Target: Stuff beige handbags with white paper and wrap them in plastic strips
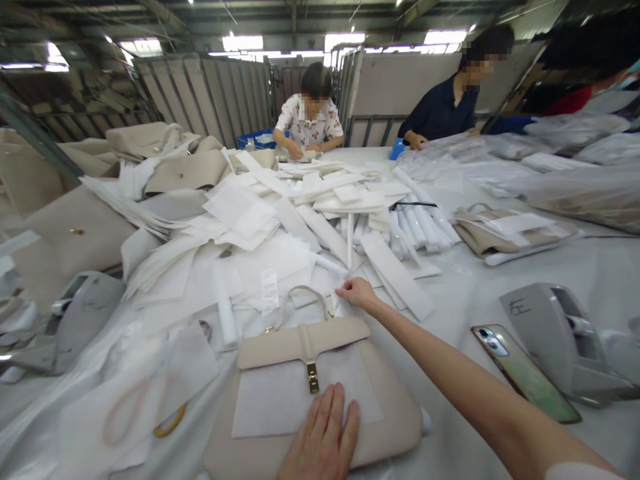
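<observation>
A beige handbag (395, 413) lies flat before me, its flap towards the far side and its handle (295, 291) standing up behind. Under the flap and its gold clasp (313, 378) is a white paper sheet (265, 407). My left hand (323, 437) rests flat on the bag's front below the clasp, fingers extended, partly over the sheet. Beyond the handle's right end, my right hand (356, 293) is closed in a pinch. A small piece of clear plastic (341, 305) hangs at its fingertips.
White paper sheets (245, 213) and rolls (415, 227) are heaped ahead. Tape dispensers (555, 333) stand at both sides; a phone (525, 373) lies right. Scissors (171, 421) lie partly under paper at left. Beige bags (75, 233) are piled left. Co-workers (310, 120) work across the table.
</observation>
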Available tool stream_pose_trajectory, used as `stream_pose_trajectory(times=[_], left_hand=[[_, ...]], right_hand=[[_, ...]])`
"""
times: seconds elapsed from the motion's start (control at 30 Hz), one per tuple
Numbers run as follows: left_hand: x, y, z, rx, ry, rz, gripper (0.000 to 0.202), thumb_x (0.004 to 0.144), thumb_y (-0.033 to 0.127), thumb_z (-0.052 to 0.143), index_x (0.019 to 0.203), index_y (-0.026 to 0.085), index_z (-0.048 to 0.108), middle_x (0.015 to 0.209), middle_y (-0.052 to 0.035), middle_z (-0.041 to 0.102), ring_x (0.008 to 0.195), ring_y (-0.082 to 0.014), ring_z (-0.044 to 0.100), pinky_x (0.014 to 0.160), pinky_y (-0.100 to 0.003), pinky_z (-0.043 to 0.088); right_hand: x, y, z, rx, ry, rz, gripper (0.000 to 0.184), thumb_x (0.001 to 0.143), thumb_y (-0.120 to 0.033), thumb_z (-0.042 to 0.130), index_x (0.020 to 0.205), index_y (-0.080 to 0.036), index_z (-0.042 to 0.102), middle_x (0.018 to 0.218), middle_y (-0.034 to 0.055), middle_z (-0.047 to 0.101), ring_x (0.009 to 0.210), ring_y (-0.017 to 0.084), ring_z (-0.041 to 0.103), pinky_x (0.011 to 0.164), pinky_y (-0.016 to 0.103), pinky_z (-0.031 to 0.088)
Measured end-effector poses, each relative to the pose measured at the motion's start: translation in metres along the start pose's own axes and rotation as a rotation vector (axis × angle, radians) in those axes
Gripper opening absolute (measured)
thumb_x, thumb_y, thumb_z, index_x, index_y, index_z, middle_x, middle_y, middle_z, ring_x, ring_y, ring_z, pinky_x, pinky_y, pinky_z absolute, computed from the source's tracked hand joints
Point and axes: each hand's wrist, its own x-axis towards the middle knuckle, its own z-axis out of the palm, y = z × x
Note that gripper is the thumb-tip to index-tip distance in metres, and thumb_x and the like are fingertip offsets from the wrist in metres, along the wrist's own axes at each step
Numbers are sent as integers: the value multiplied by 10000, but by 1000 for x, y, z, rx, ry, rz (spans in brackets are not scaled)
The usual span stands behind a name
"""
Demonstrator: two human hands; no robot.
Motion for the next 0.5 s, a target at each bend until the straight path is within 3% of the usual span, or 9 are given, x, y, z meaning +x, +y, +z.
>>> stream_pose_trajectory(times=[0.23, 0.5], left_hand=[[3, 1, 2, 24, 96, -35, 484, 921, 283, 447, 1394, 199, 389, 1396, -118, 494, 1298, -259, 437, 1015, -360, 431], [8, 3, 5, -4, 210, -98, 381, 919, 252, 432, 1293, 238, 502, 1289, -82, 590, 1263, -233, 478, 1004, -337, 431]], right_hand=[[14, -11, -7, 217, -199, -33, 164, 908, -271, 600, 860, -114, 616, 731, -22, 612, 591, 84, 582, 545, 219, 511], [43, -28, 1, 280, -207, -57, 185, 897, -252, 616, 775, -112, 605, 657, -45, 583, 538, 68, 553, 506, 197, 487]])
